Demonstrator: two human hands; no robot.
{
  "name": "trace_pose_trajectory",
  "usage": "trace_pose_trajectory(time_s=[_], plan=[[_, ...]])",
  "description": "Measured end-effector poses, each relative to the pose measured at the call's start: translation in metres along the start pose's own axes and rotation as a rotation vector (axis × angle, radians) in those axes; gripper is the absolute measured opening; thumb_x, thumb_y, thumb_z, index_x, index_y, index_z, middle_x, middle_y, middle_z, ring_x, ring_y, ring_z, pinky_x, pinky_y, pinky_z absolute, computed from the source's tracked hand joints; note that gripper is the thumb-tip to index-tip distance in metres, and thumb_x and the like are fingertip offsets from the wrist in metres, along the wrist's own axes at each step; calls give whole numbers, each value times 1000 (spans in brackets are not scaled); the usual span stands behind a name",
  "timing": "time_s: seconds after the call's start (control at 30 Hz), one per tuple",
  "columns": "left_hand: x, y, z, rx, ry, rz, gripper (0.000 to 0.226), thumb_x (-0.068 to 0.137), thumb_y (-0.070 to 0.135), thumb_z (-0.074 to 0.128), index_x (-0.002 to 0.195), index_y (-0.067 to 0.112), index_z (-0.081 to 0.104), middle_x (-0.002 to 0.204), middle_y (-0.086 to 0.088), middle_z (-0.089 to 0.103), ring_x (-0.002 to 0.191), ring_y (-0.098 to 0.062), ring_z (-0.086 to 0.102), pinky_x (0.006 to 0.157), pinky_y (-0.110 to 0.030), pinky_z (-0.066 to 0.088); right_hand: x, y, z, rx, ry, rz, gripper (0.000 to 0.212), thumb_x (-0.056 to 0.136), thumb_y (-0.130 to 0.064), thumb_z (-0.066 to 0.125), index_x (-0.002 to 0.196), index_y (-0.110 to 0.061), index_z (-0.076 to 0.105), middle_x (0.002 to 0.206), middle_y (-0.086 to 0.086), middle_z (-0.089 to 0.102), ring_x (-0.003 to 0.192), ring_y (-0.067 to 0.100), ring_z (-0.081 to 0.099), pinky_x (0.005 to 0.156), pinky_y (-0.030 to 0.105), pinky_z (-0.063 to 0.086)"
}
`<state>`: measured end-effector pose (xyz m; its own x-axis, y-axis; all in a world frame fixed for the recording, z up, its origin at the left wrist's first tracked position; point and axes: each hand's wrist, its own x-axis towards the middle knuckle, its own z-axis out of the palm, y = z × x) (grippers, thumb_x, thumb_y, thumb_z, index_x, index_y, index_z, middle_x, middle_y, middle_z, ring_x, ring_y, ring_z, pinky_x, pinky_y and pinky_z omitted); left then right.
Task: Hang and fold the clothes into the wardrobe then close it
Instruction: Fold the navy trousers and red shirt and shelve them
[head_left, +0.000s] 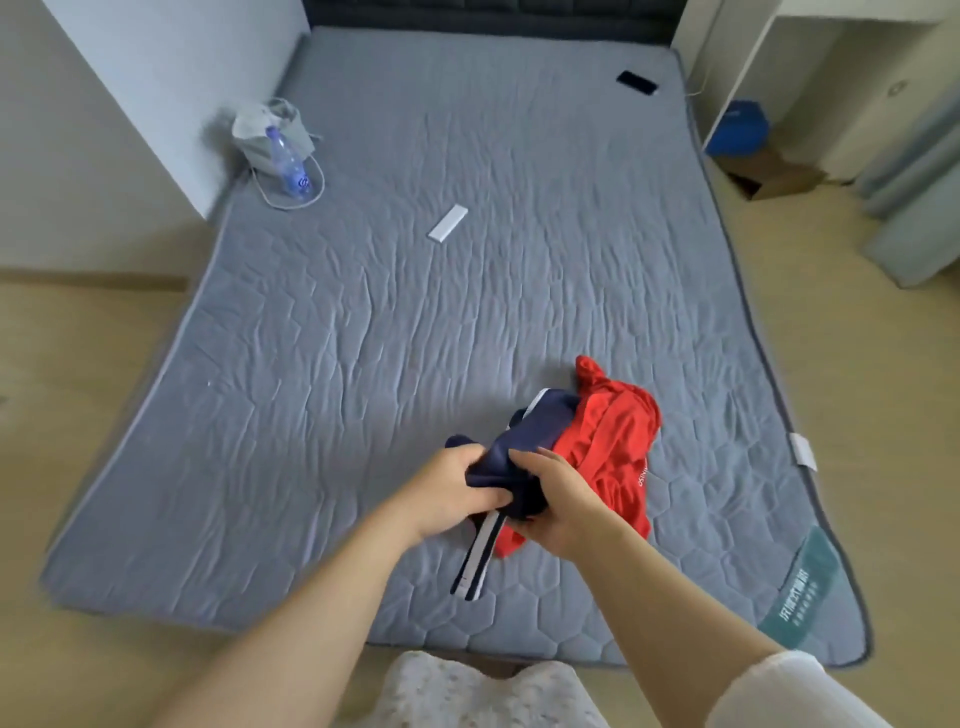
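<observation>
Light level: moderate, even and diffuse, with a cool bluish cast over the mattress (415, 322). A paler patch lies on the quilting just beyond the navy garment (524, 441).

Shadows: soft and shallow. A faint one falls on the mattress beneath the left hand (449, 493) and right hand (558, 506), which grip the garment.

Exposure: the white sleeve (779, 691) at near right is close to washed out.

Distortion: strong wide-angle bowing. The mattress edges curve and the white panel (156, 78) at far left leans.

Sharpness: soft throughout. The quilting seams are smeared, the print on the green label (800, 587) is unreadable, and the corners are softest.
</observation>
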<state>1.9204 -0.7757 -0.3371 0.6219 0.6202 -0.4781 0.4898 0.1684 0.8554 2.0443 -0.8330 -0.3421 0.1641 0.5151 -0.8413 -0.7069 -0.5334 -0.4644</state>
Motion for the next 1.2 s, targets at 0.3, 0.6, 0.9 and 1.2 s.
trace_pose_trajectory(time_s=[0.3,0.6,0.9,1.2], plan=[[-4,24,9,-458,133,-366,29,97,45,37,104,20,51,81,-1,56,74,-14,55,71,-28,45,-15,-19,-27,34,-12,12,18,91,-9,47,78,-1,56,59,13,58,51,24,58,52,27,49],[12,33,28,-767,106,-542,16,94,9,50,87,2,62,66,-12,66,64,-19,61,55,-27,50,-28,-23,-35,-223,-60,-23,22,88,-9,45,73,-7,62,68,12,59,68,26,56,63,30,45],[-17,64,5,-112,-367,48,29,82,-11,58,90,17,62,78,12,67,69,3,60,66,-10,45,-18,-29,-57,81,-7,-68,38,95,-44,41,97,-10,56,81,9,63,74,22,58,70,31,46],[2,46,1,-582,43,-485,51,90,53,45,124,15,51,106,-15,60,77,-27,59,66,-39,49,-38,-55,-23,-105,-97,-462,32,79,18,31,94,6,57,91,28,55,94,44,57,81,40,46]])
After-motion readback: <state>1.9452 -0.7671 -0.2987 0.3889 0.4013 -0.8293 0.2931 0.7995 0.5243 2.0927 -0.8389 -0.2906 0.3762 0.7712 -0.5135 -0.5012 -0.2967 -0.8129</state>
